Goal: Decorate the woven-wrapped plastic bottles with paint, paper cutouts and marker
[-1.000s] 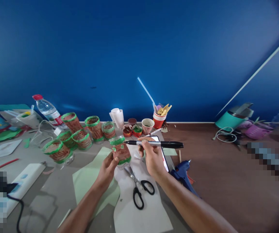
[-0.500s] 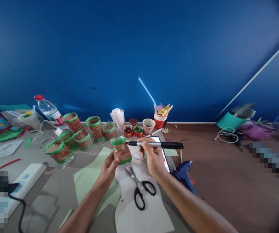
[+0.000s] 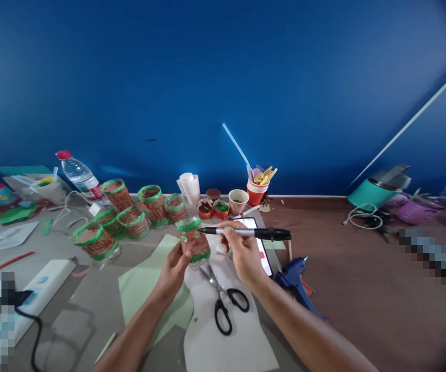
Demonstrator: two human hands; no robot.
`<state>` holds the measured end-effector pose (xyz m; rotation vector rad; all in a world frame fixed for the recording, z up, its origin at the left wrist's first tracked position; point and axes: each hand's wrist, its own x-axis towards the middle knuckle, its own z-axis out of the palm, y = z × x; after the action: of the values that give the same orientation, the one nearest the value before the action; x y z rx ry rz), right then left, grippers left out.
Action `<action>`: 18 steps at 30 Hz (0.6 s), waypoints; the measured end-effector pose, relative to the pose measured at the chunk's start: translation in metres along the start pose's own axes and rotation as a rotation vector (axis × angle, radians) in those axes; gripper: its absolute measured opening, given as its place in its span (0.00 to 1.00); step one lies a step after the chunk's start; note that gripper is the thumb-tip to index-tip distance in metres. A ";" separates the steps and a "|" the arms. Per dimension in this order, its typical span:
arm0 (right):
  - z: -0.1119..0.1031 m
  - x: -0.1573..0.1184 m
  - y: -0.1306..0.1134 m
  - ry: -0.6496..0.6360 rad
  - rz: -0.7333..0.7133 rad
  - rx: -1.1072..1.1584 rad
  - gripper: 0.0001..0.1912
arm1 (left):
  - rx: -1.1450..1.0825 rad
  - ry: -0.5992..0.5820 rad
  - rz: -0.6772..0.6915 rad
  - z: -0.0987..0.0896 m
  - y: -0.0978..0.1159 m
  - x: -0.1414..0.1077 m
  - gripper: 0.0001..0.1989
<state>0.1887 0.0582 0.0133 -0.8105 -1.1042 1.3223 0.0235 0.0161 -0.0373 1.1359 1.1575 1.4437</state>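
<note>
My left hand grips a small clear plastic cup painted brown, with green bands at top and bottom and small pale green pieces on its side. In my right hand is a black and silver marker, held level with its tip at the upper side of the cup. Whether the tip touches cannot be made out. Below the cup, black-handled scissors lie on white paper. A phone with a lit screen lies behind my right hand.
Several brown-and-green painted cups and a bottle stand at the back left. Green paper lies near my left hand. A blue glue gun rests right of my right forearm. A power strip sits at left.
Almost nothing differs. The marker's rear end has shifted very slightly left, its tip still at the cup; the view has moved a touch.
</note>
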 end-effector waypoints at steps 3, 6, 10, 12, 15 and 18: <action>0.001 -0.005 0.002 -0.036 -0.059 -0.076 0.12 | 0.039 0.008 0.015 0.004 0.006 0.000 0.25; 0.001 -0.011 0.001 -0.082 -0.160 -0.225 0.10 | 0.050 0.012 0.011 0.007 0.009 -0.001 0.27; -0.002 -0.014 -0.003 -0.083 -0.231 -0.362 0.09 | 0.074 0.026 0.008 0.005 0.007 0.000 0.26; -0.002 -0.014 -0.006 -0.074 -0.240 -0.379 0.09 | 0.089 0.019 0.017 0.003 0.004 0.000 0.25; 0.000 -0.016 -0.011 -0.081 -0.249 -0.413 0.08 | 0.086 0.007 0.028 0.002 0.002 0.000 0.23; 0.002 -0.018 -0.015 -0.111 -0.299 -0.453 0.07 | 0.079 0.011 0.029 0.003 0.004 0.000 0.23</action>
<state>0.1932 0.0380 0.0249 -0.8619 -1.5796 0.8846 0.0263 0.0158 -0.0333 1.2053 1.2189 1.4386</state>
